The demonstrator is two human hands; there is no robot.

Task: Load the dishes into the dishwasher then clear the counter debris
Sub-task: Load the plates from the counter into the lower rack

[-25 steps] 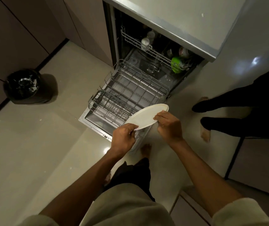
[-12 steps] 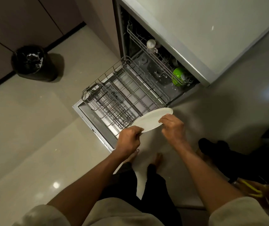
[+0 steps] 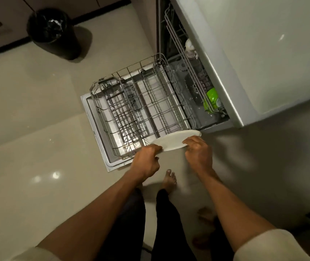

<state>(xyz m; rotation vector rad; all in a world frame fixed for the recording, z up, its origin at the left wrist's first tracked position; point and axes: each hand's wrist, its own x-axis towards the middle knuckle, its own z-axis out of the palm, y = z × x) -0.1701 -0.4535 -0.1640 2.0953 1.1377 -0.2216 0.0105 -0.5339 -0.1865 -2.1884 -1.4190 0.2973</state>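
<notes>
Head view is showing a round white plate (image 3: pixel 171 141) being held over the near right corner of the pulled-out grey wire lower rack (image 3: pixel 141 113) of the open dishwasher (image 3: pixel 197 102). Left hand (image 3: pixel 146 159) is pinching the plate's near left rim, its grip closed on the edge, and right hand (image 3: pixel 197 149) is curling over the right rim, gripping it too. Nothing seems to be sitting in the lower rack yet, while a bright green plastic cup (image 3: pixel 212 98) is sitting in the upper rack inside. Judging from this, the plate is about to be slotted between the tines. Risks: the plate is lying nearly flat, so lowering it untilted could leave it resting across the tines, and a thin rim hold could slip, dropping it on the tiled floor (image 3: pixel 28 119) beside the bare foot (image 3: pixel 169 178).
</notes>
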